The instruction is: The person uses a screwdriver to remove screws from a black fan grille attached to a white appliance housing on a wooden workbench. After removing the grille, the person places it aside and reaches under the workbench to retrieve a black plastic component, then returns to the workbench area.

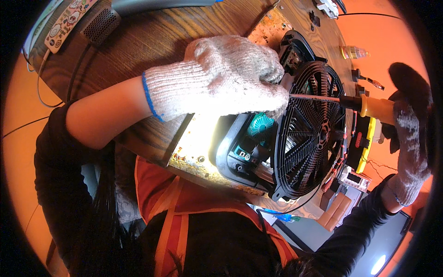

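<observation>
My left hand (235, 76), in a white knit glove with a blue cuff edge, is closed with its fingertips pinched round the far end of a screwdriver's metal shaft. The screwdriver (376, 109) has a yellowish handle with a black collar and lies sideways across a round black fan grille (314, 134). At the handle's end is my gloved right hand (410, 124), its fingers above and thumb below, partly spread. The grille stands tilted on edge beside a dark appliance housing (230, 152), inside which a teal finned part (260, 124) shows. My left hand hides the screwdriver's tip.
A stained, speckled board (191, 154) lies under the housing on the wooden table (161, 37). Upper left are a stickered power strip (67, 25) and a perforated grey block (101, 25). On the right lie a small bottle (355, 52), a yellow-edged tool (368, 143) and a brown case (334, 211).
</observation>
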### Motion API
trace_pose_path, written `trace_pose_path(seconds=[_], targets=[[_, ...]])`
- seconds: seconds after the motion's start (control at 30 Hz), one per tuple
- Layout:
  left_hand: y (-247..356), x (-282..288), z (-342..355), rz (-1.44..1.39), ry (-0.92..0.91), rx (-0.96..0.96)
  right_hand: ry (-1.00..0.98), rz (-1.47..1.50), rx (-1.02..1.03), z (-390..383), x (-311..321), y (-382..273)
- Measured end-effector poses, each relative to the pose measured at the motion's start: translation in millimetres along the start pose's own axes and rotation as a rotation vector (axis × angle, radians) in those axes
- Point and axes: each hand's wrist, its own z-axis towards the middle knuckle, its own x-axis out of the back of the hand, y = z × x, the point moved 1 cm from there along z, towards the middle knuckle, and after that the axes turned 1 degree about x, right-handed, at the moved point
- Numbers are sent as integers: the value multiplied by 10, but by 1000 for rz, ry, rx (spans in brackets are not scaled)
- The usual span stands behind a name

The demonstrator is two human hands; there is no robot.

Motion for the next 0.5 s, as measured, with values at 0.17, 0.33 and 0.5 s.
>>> trace_pose_path(seconds=[0.17, 0.33, 0.5], targets=[[-22, -37, 11, -16, -4, 30, 134, 51, -25, -120, -188, -18], [40, 3, -13, -18, -11, 44, 216, 97, -54, -246, -455, -61], [104, 51, -23, 155, -50, 9, 249, 106, -70, -312, -542, -75]])
